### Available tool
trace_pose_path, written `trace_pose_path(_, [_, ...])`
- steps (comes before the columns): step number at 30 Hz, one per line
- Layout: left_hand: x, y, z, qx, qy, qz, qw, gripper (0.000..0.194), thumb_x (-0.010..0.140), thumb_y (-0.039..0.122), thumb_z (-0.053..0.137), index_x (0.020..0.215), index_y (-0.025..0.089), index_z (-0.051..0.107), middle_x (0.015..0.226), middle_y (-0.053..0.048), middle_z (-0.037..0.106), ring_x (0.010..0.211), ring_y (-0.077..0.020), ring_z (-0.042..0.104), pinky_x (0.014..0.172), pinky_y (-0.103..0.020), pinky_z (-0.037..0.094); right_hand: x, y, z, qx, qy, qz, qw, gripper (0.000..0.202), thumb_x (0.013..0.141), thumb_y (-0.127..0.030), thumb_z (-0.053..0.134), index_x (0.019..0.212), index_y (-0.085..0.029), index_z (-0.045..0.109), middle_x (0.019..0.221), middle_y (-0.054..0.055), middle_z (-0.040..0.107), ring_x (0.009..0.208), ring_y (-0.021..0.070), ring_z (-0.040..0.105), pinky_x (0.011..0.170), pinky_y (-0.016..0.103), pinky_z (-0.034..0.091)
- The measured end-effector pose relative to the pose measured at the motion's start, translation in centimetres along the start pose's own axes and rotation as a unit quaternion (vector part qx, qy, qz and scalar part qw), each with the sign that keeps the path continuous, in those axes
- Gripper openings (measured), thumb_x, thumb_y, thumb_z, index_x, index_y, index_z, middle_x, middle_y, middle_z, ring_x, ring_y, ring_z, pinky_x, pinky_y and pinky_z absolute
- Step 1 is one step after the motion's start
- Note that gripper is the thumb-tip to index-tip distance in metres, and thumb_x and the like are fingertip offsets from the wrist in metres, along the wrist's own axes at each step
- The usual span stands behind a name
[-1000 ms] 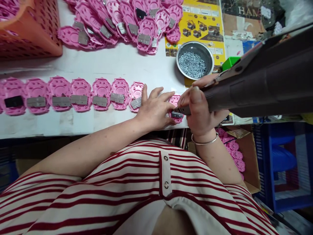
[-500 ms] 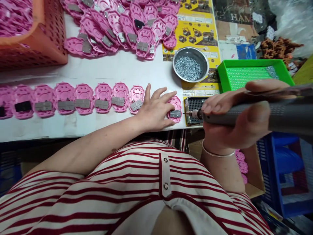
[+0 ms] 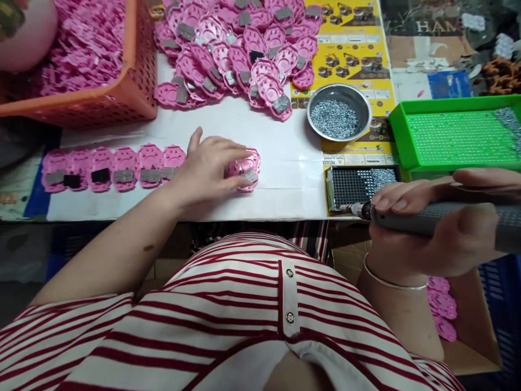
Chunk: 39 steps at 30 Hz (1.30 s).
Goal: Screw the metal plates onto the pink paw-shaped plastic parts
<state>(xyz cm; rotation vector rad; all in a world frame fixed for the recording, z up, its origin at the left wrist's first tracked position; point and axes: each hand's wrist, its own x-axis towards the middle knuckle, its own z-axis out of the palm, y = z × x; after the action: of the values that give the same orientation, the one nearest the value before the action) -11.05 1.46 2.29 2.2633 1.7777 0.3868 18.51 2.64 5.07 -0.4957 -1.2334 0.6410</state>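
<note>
We see the pink piece [image 3: 249, 161] lying on the white desk [image 3: 291, 193], just right of the left hand [image 3: 205, 171]. That hand is fairly wide: its fingers reach over the left part of the piece and the thumb lies along the near side. We cannot tell whether it grips or only rests there. A grey plate [image 3: 249, 177] sits across the near half of the piece.

We judge the piece to be thin moulded plastic, light and stiff, perhaps a little slippery on its glossy face. We would take it by 2 opposite edges of the rim, keeping our fingers off the plate and away from the small raised posts, which may be fragile.

The right hand [image 3: 427, 233] is closed around a grey power driver [image 3: 423, 215], with its tip pointing left, near the front edge of a black perforated tray [image 3: 348, 190]. The driver looks bulky and rigid, probably the heavier of the 2 things; we would wrap the whole hand around its barrel.

Left of the left hand runs a row of similar pieces [image 3: 124, 165].
</note>
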Motion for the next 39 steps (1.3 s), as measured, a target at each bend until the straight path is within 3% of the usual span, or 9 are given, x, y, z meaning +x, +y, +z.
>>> trace_pose_path(4, [-2.5, -0.4, 1.2, 0.035, -0.013, -0.026, 0.999, 0.055, 0.088, 0.061, 0.063, 0.138, 0.037, 0.061, 0.152, -0.004, 0.056, 0.145, -0.0329, 0.043, 0.125, -0.066, 0.006, -0.2, -0.6, 0.4, -0.015, 0.007, 0.022, 1.0, 0.019, 0.084, -0.042, 0.068, 0.096, -0.029, 0.075, 0.055, -0.006, 0.054, 0.041, 0.0085, 0.048, 0.036, 0.027, 0.043])
trace_pose_path(7, [-3.1, -0.7, 1.4, 0.053, -0.021, -0.002, 0.998, 0.062, 0.09, 0.059, 0.064, 0.146, 0.034, 0.054, 0.161, -0.006, 0.045, 0.15, -0.0322, 0.037, 0.126, -0.064, 0.008, -0.5, -0.6, 0.7, -0.006, 0.004, 0.023, 1.0, 0.021, 0.083, -0.042, 0.068, 0.097, -0.027, 0.075, 0.055, -0.006, 0.054, 0.041, 0.0088, 0.049, 0.036, 0.027, 0.042])
trace_pose_path(10, [-3.0, -0.8, 1.8, 0.07, -0.04, 0.031, 0.996, 0.067, 0.09, 0.056, 0.067, 0.15, 0.035, 0.048, 0.165, -0.006, 0.039, 0.154, -0.0324, 0.03, 0.126, -0.062, 0.005, -0.8, -0.4, 0.8, 0.003, 0.009, 0.033, 0.999, 0.023, 0.082, -0.041, 0.07, 0.098, -0.025, 0.075, 0.056, -0.006, 0.055, 0.041, 0.0094, 0.049, 0.036, 0.028, 0.041])
trace_pose_path(14, [-2.5, 0.0, 2.6, 0.078, -0.067, 0.015, 0.995, 0.06, 0.094, 0.054, 0.062, 0.15, 0.035, 0.05, 0.165, -0.007, 0.037, 0.155, -0.0352, 0.026, 0.124, -0.067, 0.002, -1.0, -0.2, 1.2, 0.003, 0.051, 0.04, 0.998, 0.026, 0.075, -0.044, 0.077, 0.091, -0.023, 0.074, 0.054, -0.005, 0.056, 0.041, 0.0113, 0.05, 0.039, 0.03, 0.041])
trace_pose_path(18, [-2.2, 1.0, 3.1, 0.053, -0.08, -0.003, 0.995, 0.053, 0.1, 0.047, 0.054, 0.151, 0.033, 0.049, 0.166, -0.009, 0.035, 0.154, -0.0332, 0.03, 0.125, -0.064, 0.01, -0.9, 0.1, 1.2, 0.005, 0.076, 0.023, 0.997, 0.031, 0.071, -0.047, 0.081, 0.087, -0.022, 0.074, 0.051, -0.004, 0.056, 0.039, 0.0111, 0.048, 0.037, 0.029, 0.04])
trace_pose_path(24, [-2.1, 1.9, 3.5, 0.044, -0.092, -0.005, 0.995, 0.053, 0.103, 0.042, 0.049, 0.154, 0.027, 0.046, 0.167, -0.011, 0.033, 0.155, -0.0342, 0.027, 0.127, -0.056, 0.019, -1.0, 0.6, 1.0, 0.004, 0.064, -0.014, 0.998, 0.023, 0.078, -0.043, 0.072, 0.091, -0.023, 0.075, 0.052, -0.005, 0.053, 0.038, 0.01, 0.046, 0.036, 0.028, 0.039])
trace_pose_path(28, [-1.4, 3.3, 3.9, 0.041, -0.102, 0.017, 0.994, 0.052, 0.104, 0.041, 0.049, 0.154, 0.027, 0.046, 0.166, -0.012, 0.034, 0.155, -0.0349, 0.028, 0.127, -0.055, 0.021, -1.0, 0.2, 1.1, -0.008, 0.049, 0.015, 0.999, 0.023, 0.082, -0.041, 0.07, 0.095, -0.024, 0.075, 0.056, -0.005, 0.056, 0.041, 0.0093, 0.048, 0.038, 0.028, 0.043])
trace_pose_path(34, [0.3, 7.1, 5.4, 0.027, -0.111, 0.087, 0.99, 0.05, 0.104, 0.042, 0.048, 0.152, 0.028, 0.048, 0.166, -0.012, 0.035, 0.154, -0.0355, 0.031, 0.126, -0.058, 0.022, -0.7, 0.0, 0.4, -0.004, 0.016, -0.018, 1.0, 0.022, 0.083, -0.042, 0.067, 0.096, -0.026, 0.075, 0.053, -0.006, 0.055, 0.037, 0.0083, 0.045, 0.033, 0.026, 0.041])
trace_pose_path(39, [1.3, 9.4, 6.2, 0.014, -0.114, 0.135, 0.984, 0.048, 0.104, 0.043, 0.048, 0.149, 0.028, 0.053, 0.164, -0.012, 0.037, 0.152, -0.0375, 0.034, 0.124, -0.059, 0.027, -1.0, -0.9, 0.1, -0.011, 0.022, 0.024, 0.999, 0.019, 0.083, -0.036, 0.068, 0.098, -0.024, 0.073, 0.055, -0.009, 0.057, 0.041, 0.0076, 0.048, 0.041, 0.024, 0.047])
